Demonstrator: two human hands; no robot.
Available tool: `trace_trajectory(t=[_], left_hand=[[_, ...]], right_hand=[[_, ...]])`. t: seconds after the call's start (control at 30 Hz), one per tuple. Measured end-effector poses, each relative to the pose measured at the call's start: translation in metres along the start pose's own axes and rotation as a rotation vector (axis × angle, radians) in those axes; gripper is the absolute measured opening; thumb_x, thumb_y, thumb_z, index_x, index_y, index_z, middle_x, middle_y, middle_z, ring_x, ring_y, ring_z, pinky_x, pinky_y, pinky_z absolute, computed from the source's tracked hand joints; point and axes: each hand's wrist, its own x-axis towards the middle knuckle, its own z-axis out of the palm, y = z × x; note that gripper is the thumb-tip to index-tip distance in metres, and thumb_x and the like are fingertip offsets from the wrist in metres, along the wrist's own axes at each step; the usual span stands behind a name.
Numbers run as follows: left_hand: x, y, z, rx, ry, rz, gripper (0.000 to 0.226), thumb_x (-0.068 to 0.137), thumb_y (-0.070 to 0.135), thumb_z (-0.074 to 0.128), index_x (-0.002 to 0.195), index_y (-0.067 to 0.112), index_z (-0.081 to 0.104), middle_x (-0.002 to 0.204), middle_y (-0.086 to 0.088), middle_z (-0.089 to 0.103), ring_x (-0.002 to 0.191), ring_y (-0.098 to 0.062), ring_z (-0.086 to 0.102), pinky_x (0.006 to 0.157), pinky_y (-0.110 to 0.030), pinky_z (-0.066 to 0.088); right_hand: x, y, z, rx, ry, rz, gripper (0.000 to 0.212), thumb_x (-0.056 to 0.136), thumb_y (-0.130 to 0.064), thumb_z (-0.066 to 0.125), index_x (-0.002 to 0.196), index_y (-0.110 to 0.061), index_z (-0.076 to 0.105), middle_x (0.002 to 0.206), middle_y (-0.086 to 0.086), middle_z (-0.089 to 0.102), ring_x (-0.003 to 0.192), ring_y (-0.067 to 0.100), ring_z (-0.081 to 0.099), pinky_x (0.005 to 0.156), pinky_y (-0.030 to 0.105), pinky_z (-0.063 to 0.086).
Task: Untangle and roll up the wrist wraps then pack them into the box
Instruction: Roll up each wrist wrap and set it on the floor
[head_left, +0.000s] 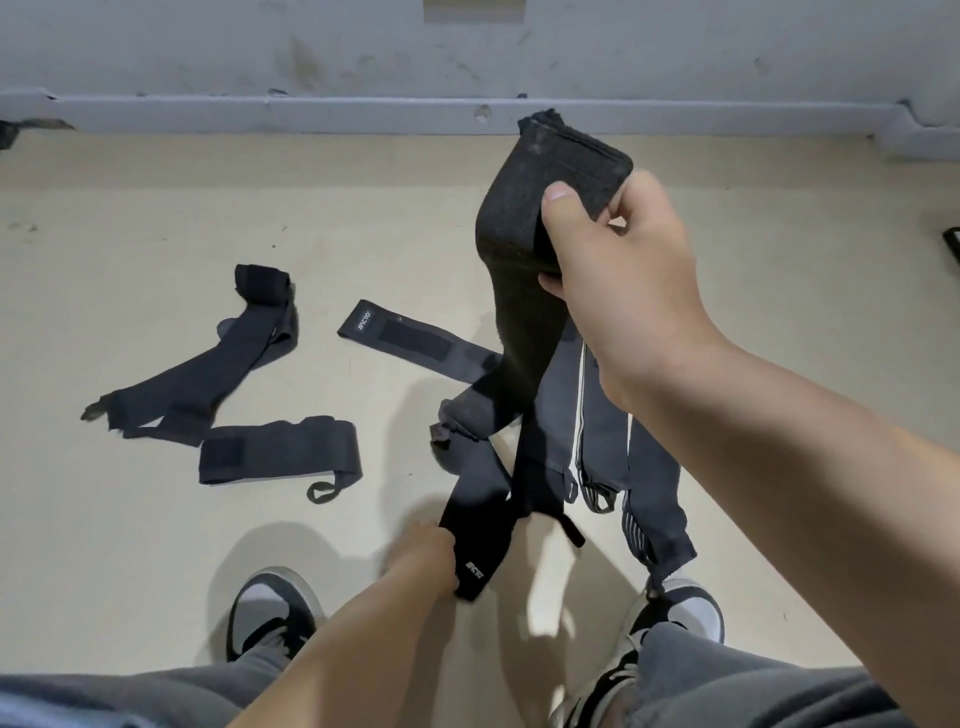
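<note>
Above floor, wrist wrap hanging lengthwise, right hand atop, left hand below

Bare floor is seen to the right of the raised right hand. A wide bare strip is also seen along the wall at the back. The left half is crossed by a long strap, a folded wrap close against it, and a labelled strap nearer the middle. The middle is blocked by a bundle of wraps, gripped above by the right hand and below by the left hand. A bare gap is left between folded wrap and bundle. The near edge is taken by two shoes.
</note>
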Motion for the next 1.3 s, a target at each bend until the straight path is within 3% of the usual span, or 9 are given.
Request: trace_trajectory(t=[0.27, 0.37, 0.47, 0.57, 0.67, 0.77, 0.9, 1.1, 1.3], left_hand=[[-0.058, 0.043, -0.109, -0.229, 0.260, 0.242, 0.036, 0.093, 0.035, 0.045, 0.064, 0.015, 0.040, 0.094, -0.012, 0.063, 0.092, -0.024, 0.047, 0.095, -0.038, 0.035], [-0.105, 0.028, -0.168, -0.326, 0.339, 0.348, 0.029, 0.097, 0.027, 0.048, 0.070, 0.018, 0.041, 0.084, 0.000, 0.053, 0.094, -0.020, 0.053, 0.129, -0.045, 0.005], [-0.172, 0.020, -0.218, -0.646, 0.277, 0.443, 0.015, 0.093, 0.018, 0.058, 0.079, 0.016, 0.055, 0.079, 0.000, 0.058, 0.078, -0.016, 0.058, 0.100, -0.038, 0.041], [-0.242, 0.011, -0.252, -0.878, 0.301, 0.535, 0.018, 0.092, 0.006, 0.059, 0.079, 0.017, 0.063, 0.077, 0.000, 0.063, 0.071, -0.017, 0.055, 0.067, -0.030, 0.042], [-0.300, -0.004, -0.270, -1.191, 0.380, 0.597, 0.011, 0.076, 0.008, 0.063, 0.078, 0.018, 0.067, 0.077, -0.004, 0.068, 0.070, -0.021, 0.060, 0.063, -0.028, 0.045], [-0.335, -0.022, -0.275, -1.475, 0.349, 0.761, 0.048, 0.053, 0.008, 0.062, 0.100, 0.001, 0.072, 0.099, -0.027, 0.070, 0.092, -0.036, 0.061, 0.082, -0.044, 0.039], [-0.350, -0.018, -0.271, -1.521, 0.355, 0.903, 0.071, 0.052, -0.001, 0.052, 0.122, -0.013, 0.057, 0.115, -0.038, 0.066, 0.110, -0.052, 0.060, 0.093, -0.069, 0.032], [-0.330, -0.009, -0.264, -1.515, 0.445, 0.807, 0.068, 0.056, -0.006, 0.049, 0.122, 0.004, 0.066, 0.105, -0.019, 0.063, 0.096, -0.031, 0.057, 0.076, -0.036, 0.044], [-0.328, -0.012, -0.267, -1.603, 0.417, 0.828, 0.051, 0.076, 0.000, 0.053, 0.123, 0.004, 0.072, 0.110, -0.021, 0.071, 0.098, -0.031, 0.066, 0.084, -0.040, 0.049]], right_hand=[[0.008, -0.017, -0.008, 0.044, -0.152, 0.114, 0.023, 0.072, -0.019, 0.092, 0.086, -0.007, 0.078, 0.094, 0.009, 0.082, 0.098, 0.030, 0.078, 0.096, 0.051, 0.061], [0.006, -0.034, -0.010, 0.103, -0.177, 0.051, 0.014, 0.091, -0.016, 0.079, 0.101, -0.007, 0.075, 0.103, 0.006, 0.080, 0.101, 0.024, 0.077, 0.092, 0.044, 0.064], [-0.002, -0.053, -0.016, 0.092, -0.162, -0.124, 0.015, 0.101, -0.017, 0.063, 0.115, -0.021, 0.068, 0.097, -0.009, 0.075, 0.093, 0.017, 0.073, 0.070, 0.033, 0.065], [-0.012, -0.068, -0.024, 0.086, -0.129, -0.238, 0.014, 0.105, -0.019, 0.058, 0.109, -0.032, 0.061, 0.084, -0.019, 0.069, 0.076, 0.008, 0.066, 0.058, 0.025, 0.058], [-0.020, -0.077, -0.032, 0.123, -0.075, -0.319, 0.024, 0.106, -0.019, 0.057, 0.107, -0.042, 0.058, 0.096, -0.025, 0.071, 0.092, -0.001, 0.069, 0.086, 0.029, 0.060], [-0.023, -0.080, -0.034, 0.056, -0.031, -0.385, 0.020, 0.105, -0.022, 0.056, 0.105, -0.042, 0.058, 0.098, -0.020, 0.070, 0.095, 0.001, 0.066, 0.092, 0.030, 0.053], [-0.024, -0.077, -0.039, 0.053, -0.037, -0.296, 0.010, 0.104, -0.026, 0.059, 0.106, -0.036, 0.061, 0.102, -0.009, 0.073, 0.094, 0.009, 0.068, 0.095, 0.046, 0.057], [-0.040, -0.076, -0.023, 0.128, -0.271, -0.141, 0.018, 0.105, -0.018, 0.059, 0.116, -0.029, 0.067, 0.106, -0.005, 0.078, 0.091, 0.019, 0.073, 0.071, 0.038, 0.058], [-0.050, -0.076, -0.010, 0.194, -0.410, -0.107, 0.015, 0.104, -0.020, 0.064, 0.113, -0.026, 0.076, 0.099, 0.003, 0.076, 0.085, 0.023, 0.067, 0.069, 0.038, 0.049]])
